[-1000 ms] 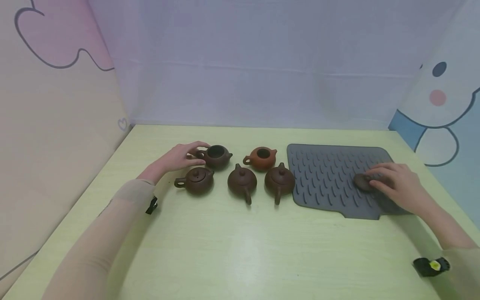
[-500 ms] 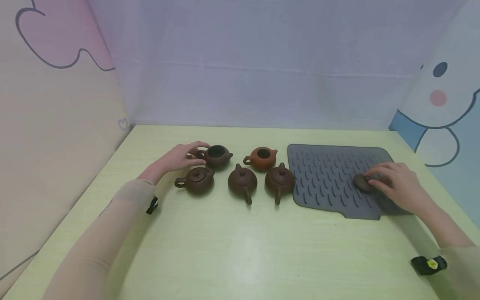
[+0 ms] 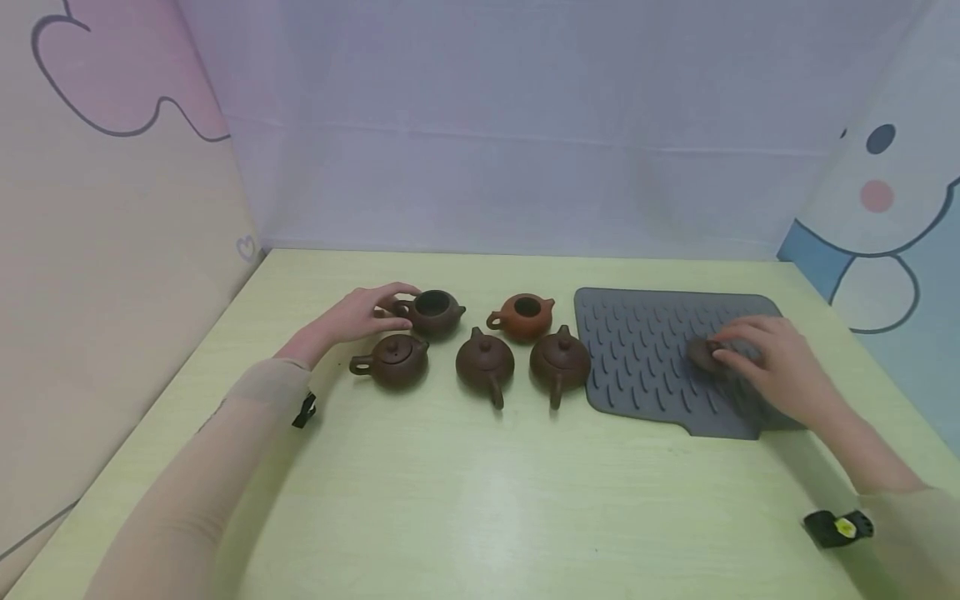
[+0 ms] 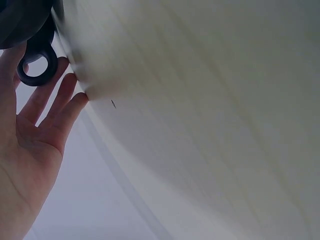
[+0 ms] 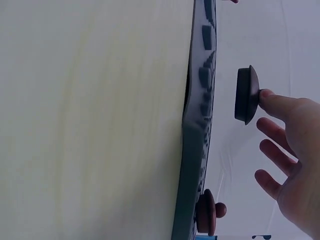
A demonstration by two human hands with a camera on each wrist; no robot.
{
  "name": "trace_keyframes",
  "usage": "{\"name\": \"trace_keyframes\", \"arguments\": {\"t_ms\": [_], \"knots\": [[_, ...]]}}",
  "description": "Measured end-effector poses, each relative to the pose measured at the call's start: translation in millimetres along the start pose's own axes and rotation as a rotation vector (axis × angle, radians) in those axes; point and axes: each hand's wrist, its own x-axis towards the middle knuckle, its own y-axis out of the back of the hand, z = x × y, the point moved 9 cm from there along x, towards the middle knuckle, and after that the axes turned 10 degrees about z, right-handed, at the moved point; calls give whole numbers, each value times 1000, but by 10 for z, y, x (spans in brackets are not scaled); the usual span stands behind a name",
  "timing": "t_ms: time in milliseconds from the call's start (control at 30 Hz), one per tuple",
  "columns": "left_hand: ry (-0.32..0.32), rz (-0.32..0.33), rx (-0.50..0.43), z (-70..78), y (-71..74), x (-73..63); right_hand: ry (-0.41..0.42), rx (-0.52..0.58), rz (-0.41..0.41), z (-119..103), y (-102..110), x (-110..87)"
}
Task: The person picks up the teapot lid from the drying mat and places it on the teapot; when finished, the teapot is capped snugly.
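Note:
My right hand pinches a dark brown teapot lid by its knob between thumb and fingers. In the right wrist view this lid hangs tilted and clear of the grey mat. A second, reddish-brown lid lies on the mat there; the hand hides it in the head view. At the left, my left hand has its thumb and index finger around the handle side of a dark, lidless teapot. Its ring handle shows in the left wrist view, with the other fingers extended beside it.
An orange-brown lidless teapot stands in the back row. In front are three lidded brown teapots: one on the left, a middle one and a right one against the mat's edge. Cloth walls border the table.
My right hand has lifted the lid off the mat and moved it slightly left and away from me. My left hand and the teapots have stayed put.

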Motion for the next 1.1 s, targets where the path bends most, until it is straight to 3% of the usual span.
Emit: {"name": "trace_keyframes", "arguments": {"t_ms": [633,1100], "knots": [[3,-6,-15,6,-8,14,91,156,175,-681,-185,251],[7,-11,-17,21,-10,1,121,346,203,-1249,-471,446]]}}
